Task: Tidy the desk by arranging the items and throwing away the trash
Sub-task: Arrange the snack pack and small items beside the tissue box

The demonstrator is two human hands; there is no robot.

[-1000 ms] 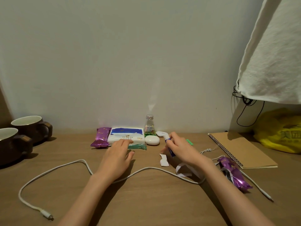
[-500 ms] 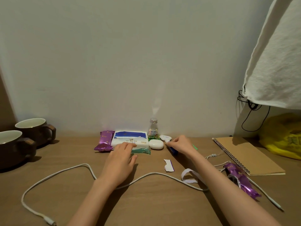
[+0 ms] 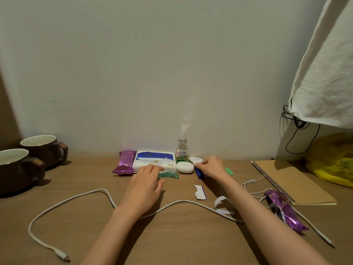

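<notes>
At the back of the desk, by the wall, stand a purple snack bar (image 3: 124, 163), a white and blue tissue pack (image 3: 155, 161), a small clear bottle (image 3: 181, 149) and a white oval case (image 3: 185, 167). My left hand (image 3: 146, 185) lies flat, fingertips on the tissue pack's front edge and a green wrapper (image 3: 169, 174). My right hand (image 3: 211, 167) grips a white and blue pen-like thing (image 3: 196, 165) lying next to the oval case. A torn paper scrap (image 3: 200, 192), a curled paper strip (image 3: 221, 205), a small green scrap (image 3: 229, 170) and an opened purple wrapper (image 3: 284, 212) lie to the right.
A long white cable (image 3: 76, 197) snakes across the desk (image 3: 181, 241) under both forearms. Two brown mugs (image 3: 23, 161) stand at the far left. A spiral notebook (image 3: 292, 180) and a yellow bag (image 3: 332, 159) sit at right, under a hanging white cloth (image 3: 324, 73).
My right hand has carried the white and blue thing from the desk's middle back toward the wall, beside the oval case. My left hand has stayed on the tissue pack.
</notes>
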